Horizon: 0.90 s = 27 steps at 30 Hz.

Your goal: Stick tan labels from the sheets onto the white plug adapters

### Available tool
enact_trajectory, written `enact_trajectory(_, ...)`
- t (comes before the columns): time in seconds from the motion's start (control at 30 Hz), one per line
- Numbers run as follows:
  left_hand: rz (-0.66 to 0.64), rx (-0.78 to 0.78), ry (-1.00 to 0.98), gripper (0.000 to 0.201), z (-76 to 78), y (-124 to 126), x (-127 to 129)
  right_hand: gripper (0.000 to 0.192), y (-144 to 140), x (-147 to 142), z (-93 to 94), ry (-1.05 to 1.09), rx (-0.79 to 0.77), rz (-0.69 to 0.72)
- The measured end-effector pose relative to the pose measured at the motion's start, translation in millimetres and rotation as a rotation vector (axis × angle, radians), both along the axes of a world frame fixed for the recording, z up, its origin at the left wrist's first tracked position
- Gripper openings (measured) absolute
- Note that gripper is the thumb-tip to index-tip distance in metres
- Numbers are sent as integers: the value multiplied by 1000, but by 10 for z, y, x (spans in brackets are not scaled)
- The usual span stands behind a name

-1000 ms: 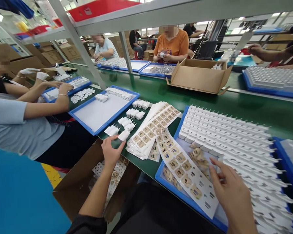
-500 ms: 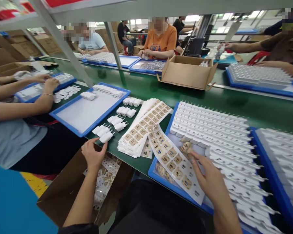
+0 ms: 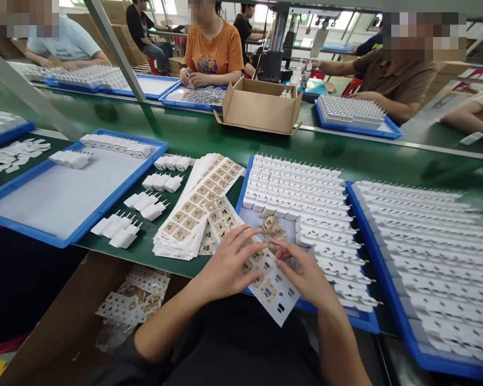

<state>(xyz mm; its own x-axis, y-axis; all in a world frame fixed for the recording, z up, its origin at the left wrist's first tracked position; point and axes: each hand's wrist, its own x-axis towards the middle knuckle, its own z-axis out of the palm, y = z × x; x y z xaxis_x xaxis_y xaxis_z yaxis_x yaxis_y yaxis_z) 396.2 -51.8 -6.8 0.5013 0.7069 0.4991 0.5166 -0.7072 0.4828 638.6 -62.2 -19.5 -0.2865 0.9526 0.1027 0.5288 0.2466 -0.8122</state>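
desk: long green work desk | tray: blue-rimmed plastic tray of white plug adapters, right of label stack | sheet: white label sheet with tan stickers overlapping tray's near edge | left hand grip flat on sheet, right hand fingertips pinching a sticker there | risk: sticker may tear or crease, sheet may slip off the edge

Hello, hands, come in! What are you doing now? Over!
Left hand and right hand both on sticker sheet. Sheet lies over blue tray. Nothing blocking.

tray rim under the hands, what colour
Blue rim, white inside; clearest in the head view.
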Motion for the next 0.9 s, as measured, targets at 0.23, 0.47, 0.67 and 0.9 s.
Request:
enact_trajectory(0.23,-81,-222,-71,30,58,-249,134,25,-47,17,-20,259,-55,-213)
enact_trajectory(0.47,-63,-67,50,69,33,87,183,21,-51,-72,55,371,28,-76)
enact_trajectory(0.67,-312,-475,231,43,306,505,335,26,-143,-75,155,217,347,-94)
enact_trajectory(0.9,-434,-813,234,22,408,761,355,27,-244,21,115,-160,661,-37)
